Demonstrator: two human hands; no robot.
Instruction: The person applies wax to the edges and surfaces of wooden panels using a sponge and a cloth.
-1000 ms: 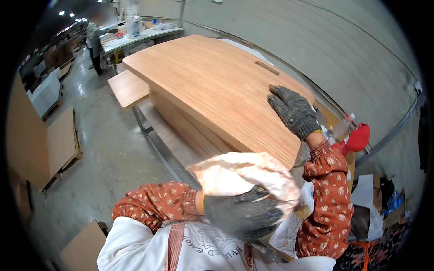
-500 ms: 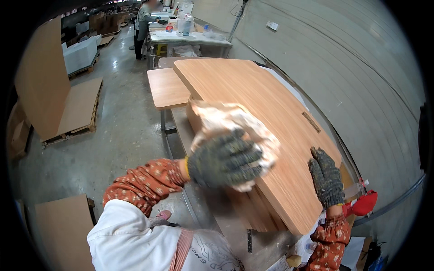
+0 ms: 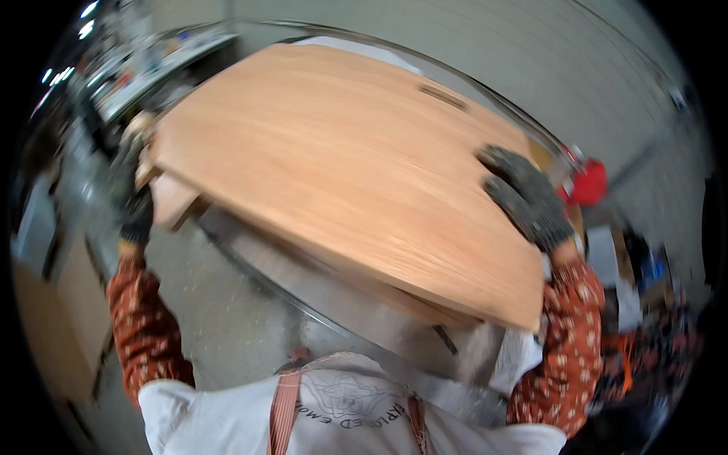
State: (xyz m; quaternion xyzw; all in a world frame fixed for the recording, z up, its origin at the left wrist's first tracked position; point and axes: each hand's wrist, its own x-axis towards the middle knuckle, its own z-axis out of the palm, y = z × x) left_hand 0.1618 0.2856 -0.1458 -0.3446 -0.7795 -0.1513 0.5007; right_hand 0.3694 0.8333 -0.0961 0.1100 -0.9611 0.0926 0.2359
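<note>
A large wood-grain board (image 3: 341,159) with a dark slot (image 3: 443,97) near its far edge lies in front of me. At the board's left end, my left hand (image 3: 133,189) in a dark knit glove presses a pale crumpled cloth (image 3: 141,121) against the edge; motion smears its fingers, and most of the cloth is hidden behind the glove. My right hand (image 3: 527,199), gloved the same way, rests on the board's right part with fingers stretched out and nothing in them. Under the left end, part of another wood-coloured panel (image 3: 173,199) sticks out.
A metal-edged bench (image 3: 303,303) carries the boards. Beyond the right hand are a red object (image 3: 588,182) and a cluster of boxes and bags (image 3: 644,265). Cardboard sheets (image 3: 76,296) stand on the floor at left. A white worktable (image 3: 163,72) is at the far left.
My view has swung to the right. My left hand with the cloth has gone from the board's near edge to its left end. My right hand stays on the board's right part.
</note>
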